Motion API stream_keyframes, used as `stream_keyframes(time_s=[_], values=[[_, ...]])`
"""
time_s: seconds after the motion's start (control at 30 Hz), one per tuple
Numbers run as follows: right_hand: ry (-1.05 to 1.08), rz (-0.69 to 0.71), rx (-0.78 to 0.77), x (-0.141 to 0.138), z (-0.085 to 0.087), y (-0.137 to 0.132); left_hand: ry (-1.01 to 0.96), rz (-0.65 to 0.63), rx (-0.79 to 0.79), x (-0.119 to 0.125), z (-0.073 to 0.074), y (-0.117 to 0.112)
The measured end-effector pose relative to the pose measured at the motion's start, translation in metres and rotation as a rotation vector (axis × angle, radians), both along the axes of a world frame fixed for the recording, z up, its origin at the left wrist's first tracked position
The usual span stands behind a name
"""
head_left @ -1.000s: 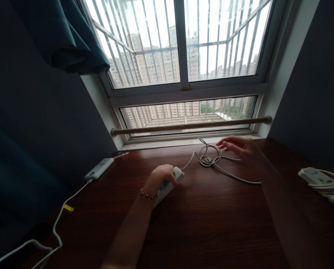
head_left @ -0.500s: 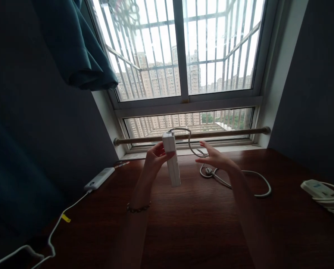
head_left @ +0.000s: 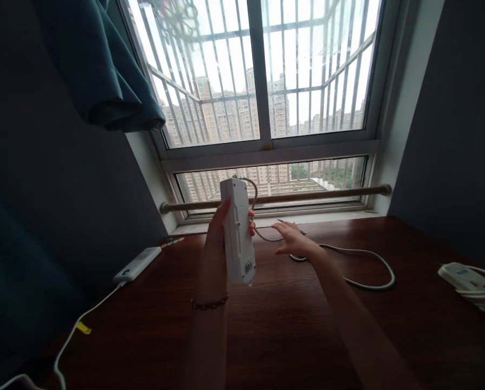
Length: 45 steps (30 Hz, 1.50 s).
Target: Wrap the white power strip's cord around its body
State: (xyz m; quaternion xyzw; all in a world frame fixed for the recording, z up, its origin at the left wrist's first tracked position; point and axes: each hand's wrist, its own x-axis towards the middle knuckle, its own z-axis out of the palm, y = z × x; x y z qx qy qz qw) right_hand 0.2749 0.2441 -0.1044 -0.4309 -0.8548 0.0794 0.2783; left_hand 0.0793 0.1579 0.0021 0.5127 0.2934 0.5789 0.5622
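My left hand (head_left: 218,238) is closed around a white power strip (head_left: 237,233) and holds it upright above the dark wooden table (head_left: 291,330), its back side toward me. The strip's grey cord (head_left: 360,253) leaves its top, drops to the table and loops off to the right. My right hand (head_left: 293,240) hovers just right of the strip with fingers stretched out, over the cord where it lies on the table, holding nothing.
A white power bank (head_left: 135,264) with a white cable (head_left: 69,338) lies at the table's left. A second power strip (head_left: 467,276) with coiled cord sits at the right edge. A rod (head_left: 307,195) runs along the barred window; a teal curtain (head_left: 99,70) hangs top left.
My left hand lifted the power strip off the table and turned it upright. My right hand moved left from the cord coil to hover beside the strip.
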Motion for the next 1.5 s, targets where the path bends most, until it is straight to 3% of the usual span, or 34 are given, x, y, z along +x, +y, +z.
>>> stream_keyframes(time_s=[0.1,0.2,0.3,0.47,0.53,0.67,0.8,1.1,1.3,1.5], values=[[-0.020,-0.025,0.015,-0.012,-0.018,0.009,-0.052,-0.071,-0.015,-0.015,-0.002,-0.005],[-0.033,0.035,-0.003,-0.008,-0.018,0.012,0.146,-0.009,0.051,-0.029,-0.003,-0.009],[0.019,0.102,0.037,0.005,0.001,0.005,0.366,0.133,0.136,-0.033,-0.003,-0.005],[0.200,0.212,0.162,0.025,0.045,-0.027,0.891,0.638,0.315,-0.026,-0.013,0.016],[0.293,0.234,0.191,0.033,0.058,-0.042,1.066,0.698,0.341,-0.024,-0.018,0.023],[0.593,0.270,0.234,0.043,0.074,-0.066,1.242,0.566,0.395,-0.023,-0.024,0.030],[0.764,0.174,0.269,0.040,0.078,-0.074,1.386,0.409,0.532,-0.012,-0.027,0.027],[0.913,-0.212,0.252,0.035,0.060,-0.044,1.450,0.189,0.650,0.017,-0.017,0.002],[0.758,-0.425,0.202,0.043,0.048,-0.034,1.234,0.197,0.728,0.018,-0.012,-0.002],[0.431,-0.387,0.035,0.030,0.045,-0.035,1.095,0.382,0.576,0.014,-0.022,0.014]])
